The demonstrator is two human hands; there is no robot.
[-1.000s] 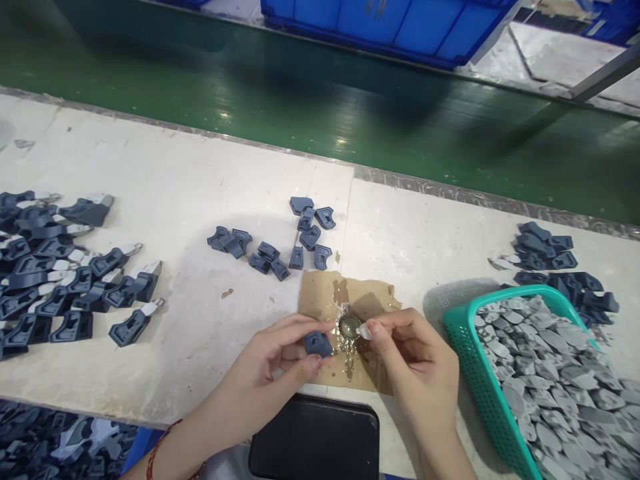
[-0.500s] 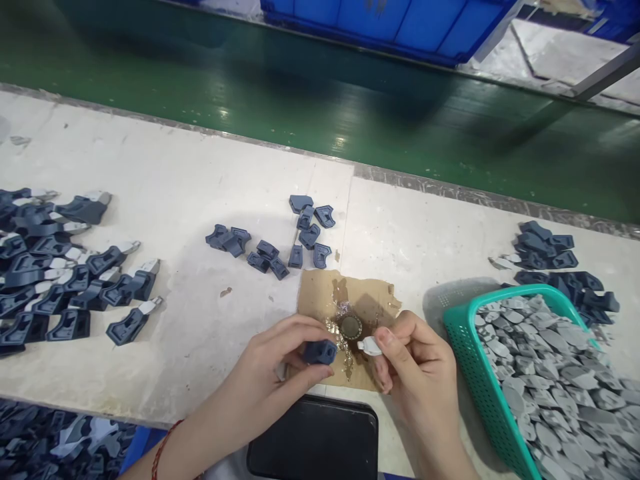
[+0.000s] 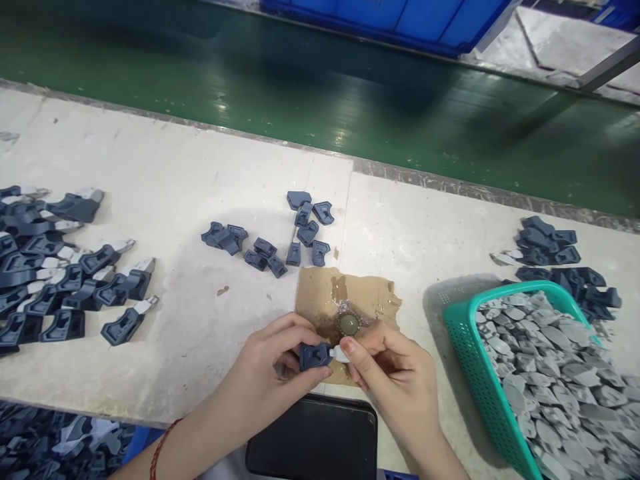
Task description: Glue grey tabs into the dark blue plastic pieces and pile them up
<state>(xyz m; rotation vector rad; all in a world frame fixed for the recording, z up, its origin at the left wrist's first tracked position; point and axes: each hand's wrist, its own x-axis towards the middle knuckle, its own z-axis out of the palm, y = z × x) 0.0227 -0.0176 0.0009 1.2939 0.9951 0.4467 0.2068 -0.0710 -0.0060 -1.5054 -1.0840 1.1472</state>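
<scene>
Between the fingers and thumb of my left hand [image 3: 270,363] is a dark blue plastic piece [image 3: 314,357] with a hollow in its side. My right hand [image 3: 395,367] pinches a small light grey plastic piece [image 3: 341,354], whose narrow end meets the right end of the blue piece. How deep it sits there I cannot tell. Just beyond the hands, a small round container [image 3: 349,324] of shiny liquid stands on a stained piece of cardboard [image 3: 370,291]. A black rectangular device like a phone or tablet [image 3: 315,437] lies below my hands.
Several loose blue pieces [image 3: 309,233] lie mid-table. Joined blue-and-grey pieces [image 3: 123,323] spread at left. A green basket [image 3: 467,333] of grey pieces stands at right, more blue pieces [image 3: 545,240] behind it. A green belt [image 3: 240,100] runs along the back, with a blue crate [image 3: 370,20] beyond.
My right hand has moved left and brought the grey piece against the end of the blue piece. My left hand has turned the blue piece so its hollow side shows.
</scene>
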